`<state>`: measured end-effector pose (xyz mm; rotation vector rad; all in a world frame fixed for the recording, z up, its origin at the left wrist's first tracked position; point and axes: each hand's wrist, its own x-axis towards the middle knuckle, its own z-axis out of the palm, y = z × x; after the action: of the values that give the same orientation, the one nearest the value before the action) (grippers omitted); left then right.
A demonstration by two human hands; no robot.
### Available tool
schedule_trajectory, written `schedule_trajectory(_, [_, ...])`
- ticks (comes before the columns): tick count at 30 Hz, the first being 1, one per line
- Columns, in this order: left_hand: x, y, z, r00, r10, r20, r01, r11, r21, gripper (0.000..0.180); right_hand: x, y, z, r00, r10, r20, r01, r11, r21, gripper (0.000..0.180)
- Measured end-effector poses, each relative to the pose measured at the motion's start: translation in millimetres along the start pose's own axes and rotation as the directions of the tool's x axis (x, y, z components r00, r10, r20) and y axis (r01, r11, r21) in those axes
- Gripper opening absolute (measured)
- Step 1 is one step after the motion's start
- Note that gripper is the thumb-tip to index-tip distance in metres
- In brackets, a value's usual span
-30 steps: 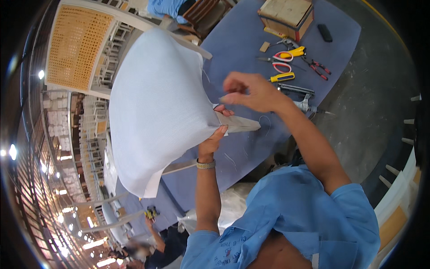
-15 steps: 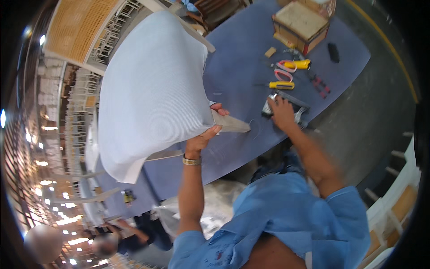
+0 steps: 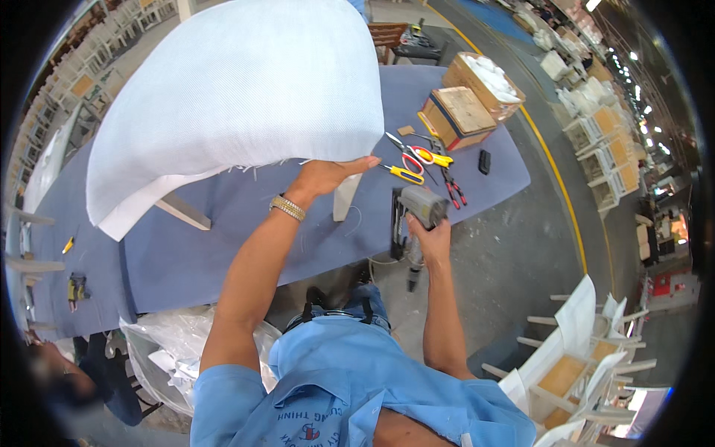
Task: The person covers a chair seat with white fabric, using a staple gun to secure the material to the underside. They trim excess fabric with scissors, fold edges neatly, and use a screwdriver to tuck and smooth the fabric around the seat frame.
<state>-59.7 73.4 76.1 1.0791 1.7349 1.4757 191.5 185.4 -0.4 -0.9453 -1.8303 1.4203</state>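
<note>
A chair covered in white woven fabric (image 3: 253, 82) stands tilted on the blue-grey table, with pale wooden legs (image 3: 346, 197) showing below. Loose threads fray along the fabric's near edge. My left hand (image 3: 328, 176) is closed on the chair at its near right corner, beside that edge; part of the fingers is hidden beneath the fabric. In my right hand (image 3: 433, 240) is a grey and black staple gun (image 3: 423, 205), gripped by its handle and raised off the table, just beyond the near edge.
Scissors (image 3: 411, 160), a yellow screwdriver (image 3: 406, 175), red-handled pliers (image 3: 454, 190) and a black block (image 3: 484, 162) lie on the table (image 3: 261, 246). Two boxes (image 3: 460, 119) stand behind. Clear plastic sheeting (image 3: 179, 350) is below left, near another person (image 3: 97, 380). Stacked chairs (image 3: 566, 365) stand at right.
My right hand has lifted the staple gun off the table and drawn it nearer to me. The chair has been turned and tilted, and my left hand has shifted from its leg to the fabric edge.
</note>
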Motion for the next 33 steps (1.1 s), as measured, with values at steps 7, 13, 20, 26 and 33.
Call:
schedule_trajectory(7, [0,0,7,0.999,0.034,0.040,-0.040,0.986,0.160,0.042,-64,-112,44,0.973,-0.226,-0.038,0.224,0.904,0.365,0.065])
schedule_trajectory(13, [11,-28,13,0.977,0.206,0.055,-0.208,0.978,0.031,0.032,-57,-115,77,0.979,-0.189,-0.080,0.205,0.911,0.357,0.049])
schedule_trajectory(20, [24,-58,23,0.936,0.351,-0.006,-0.341,0.913,0.223,0.019,-53,-119,84,0.984,-0.167,-0.056,0.175,0.949,0.262,0.057])
schedule_trajectory(26, [8,-28,18,0.933,0.359,-0.035,-0.346,0.919,0.190,0.023,-55,-107,82,0.960,-0.266,-0.082,0.275,0.953,0.129,0.070])
schedule_trajectory(33, [11,-26,16,0.916,0.398,-0.058,-0.383,0.908,0.172,0.020,-57,-127,91,0.981,-0.142,-0.133,0.153,0.985,0.080,0.064])
